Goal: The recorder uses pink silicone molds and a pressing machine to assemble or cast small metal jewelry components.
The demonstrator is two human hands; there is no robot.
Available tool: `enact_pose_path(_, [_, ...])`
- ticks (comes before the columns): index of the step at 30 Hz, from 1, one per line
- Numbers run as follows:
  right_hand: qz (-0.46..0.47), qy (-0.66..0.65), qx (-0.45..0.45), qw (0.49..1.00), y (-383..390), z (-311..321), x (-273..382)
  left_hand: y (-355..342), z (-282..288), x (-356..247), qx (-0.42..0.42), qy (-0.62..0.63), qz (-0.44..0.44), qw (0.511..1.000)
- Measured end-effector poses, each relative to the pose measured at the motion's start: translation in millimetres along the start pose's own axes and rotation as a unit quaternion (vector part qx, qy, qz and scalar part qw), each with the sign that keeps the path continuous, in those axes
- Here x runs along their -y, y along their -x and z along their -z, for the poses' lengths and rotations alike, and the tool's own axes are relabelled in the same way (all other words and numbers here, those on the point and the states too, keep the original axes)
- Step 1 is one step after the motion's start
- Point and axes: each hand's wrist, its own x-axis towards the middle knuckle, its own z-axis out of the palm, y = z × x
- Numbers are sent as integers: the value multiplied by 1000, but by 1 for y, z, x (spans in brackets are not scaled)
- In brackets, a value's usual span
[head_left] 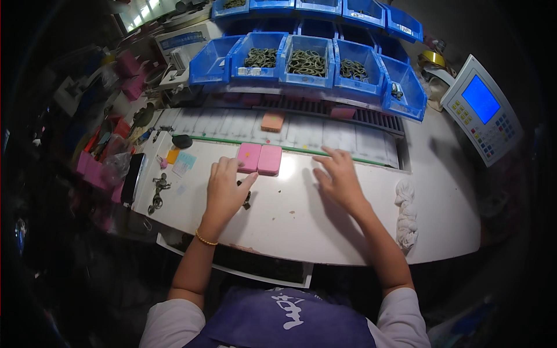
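Just ahead and right of the loosely open left hand (227, 188), two pink rectangular blocks (270, 159) probably want gentle squaring, with the open right hand (340, 181) steadying them

Pink blocks (270, 160), cloth (408, 216) on white table (301, 235)

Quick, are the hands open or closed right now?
Left hand: open, beside the left pink block; can't tell if they touch.
Right hand: open, fingers spread, empty.
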Motion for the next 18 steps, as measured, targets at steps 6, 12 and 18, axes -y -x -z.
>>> enact_pose_path(6, [52,-131,48,989,-35,-60,34,23,-21,-16,18,212,49,976])
enact_pose_path(12, [28,-47,53,997,-18,-42,56,63,-45,-28,-75,173,-26,982])
enact_pose_path(18, [133,16,-9,991,58,9,80,66,-46,-60,127,354,65,924])
